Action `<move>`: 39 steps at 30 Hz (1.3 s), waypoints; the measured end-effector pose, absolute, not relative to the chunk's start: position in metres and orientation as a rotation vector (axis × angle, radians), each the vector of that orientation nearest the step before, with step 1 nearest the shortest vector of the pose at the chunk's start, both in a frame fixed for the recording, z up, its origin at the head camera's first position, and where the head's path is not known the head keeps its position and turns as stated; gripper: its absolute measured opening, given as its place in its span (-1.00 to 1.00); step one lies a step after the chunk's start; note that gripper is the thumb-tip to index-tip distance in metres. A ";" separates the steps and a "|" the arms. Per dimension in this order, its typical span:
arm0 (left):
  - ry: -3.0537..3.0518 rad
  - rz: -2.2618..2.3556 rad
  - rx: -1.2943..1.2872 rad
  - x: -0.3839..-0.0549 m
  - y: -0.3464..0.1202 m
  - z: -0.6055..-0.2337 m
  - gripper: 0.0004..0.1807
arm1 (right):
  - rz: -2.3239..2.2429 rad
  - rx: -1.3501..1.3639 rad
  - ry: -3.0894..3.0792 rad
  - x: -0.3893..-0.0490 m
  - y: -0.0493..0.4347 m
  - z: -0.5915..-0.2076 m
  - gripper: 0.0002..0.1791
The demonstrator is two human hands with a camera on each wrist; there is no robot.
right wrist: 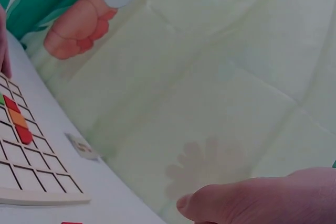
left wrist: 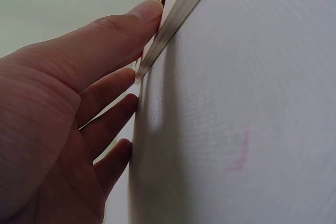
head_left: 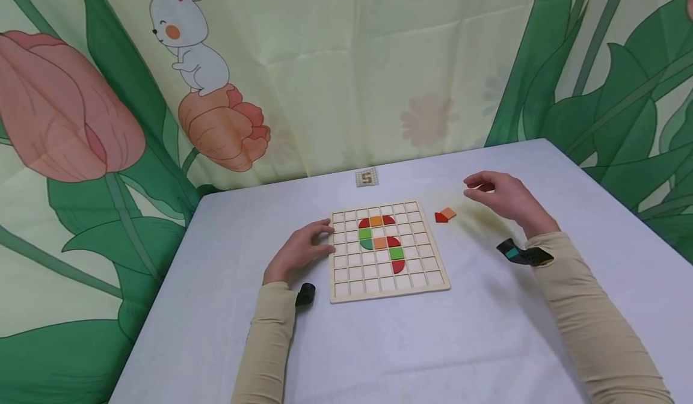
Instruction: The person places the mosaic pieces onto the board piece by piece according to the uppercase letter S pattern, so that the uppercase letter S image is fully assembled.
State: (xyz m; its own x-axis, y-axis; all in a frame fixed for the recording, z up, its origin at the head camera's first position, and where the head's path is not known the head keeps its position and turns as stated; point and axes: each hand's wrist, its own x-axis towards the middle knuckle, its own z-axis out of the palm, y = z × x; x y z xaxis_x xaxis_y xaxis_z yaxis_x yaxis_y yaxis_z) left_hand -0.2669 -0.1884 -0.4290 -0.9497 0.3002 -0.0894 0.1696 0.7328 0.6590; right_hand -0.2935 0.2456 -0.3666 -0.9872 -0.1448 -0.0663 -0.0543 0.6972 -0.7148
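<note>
A square wooden grid board [head_left: 346, 290] lies on the table, with several red, orange and green tiles set in its cells in a winding line. My left hand [head_left: 299, 249] is at the board's left side. In the left wrist view its thumb [left wrist: 113, 38] touches the board's edge [left wrist: 176, 22], the fingers fairly straight below. Right of the board, my right hand [head_left: 500, 198] hovers above the table, fingers loosely bent and no piece visible in them. Between it and the board lie a loose red tile [head_left: 441, 217] and an orange square tile [head_left: 448, 213], touching or overlapping.
A small pattern card [head_left: 367, 177] with an S-like figure lies behind the board, near the table's back edge. The table [head_left: 433, 344] has a white cloth. Behind it hangs a curtain [head_left: 335, 73] printed with flowers and a rabbit.
</note>
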 end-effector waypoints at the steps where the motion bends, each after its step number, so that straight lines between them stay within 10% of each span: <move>1: 2.747 1.014 0.377 -0.267 -0.188 -0.429 -0.45 | -1.163 -0.165 2.785 -0.294 0.245 -0.367 -0.38; 39: 2.747 1.018 0.392 -0.266 -0.190 -0.429 -0.47 | -0.937 -0.362 2.770 -0.297 0.221 -0.413 -0.59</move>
State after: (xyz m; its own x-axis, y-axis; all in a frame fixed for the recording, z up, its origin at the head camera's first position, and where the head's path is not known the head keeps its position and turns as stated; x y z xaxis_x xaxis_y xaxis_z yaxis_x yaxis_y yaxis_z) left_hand -0.2664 -0.1895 -0.4286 -0.9480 0.3077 -0.0811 0.1805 0.7298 0.6594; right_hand -0.2968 0.2214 -0.4129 -0.9511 -0.2903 -0.1051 -0.1669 0.7698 -0.6160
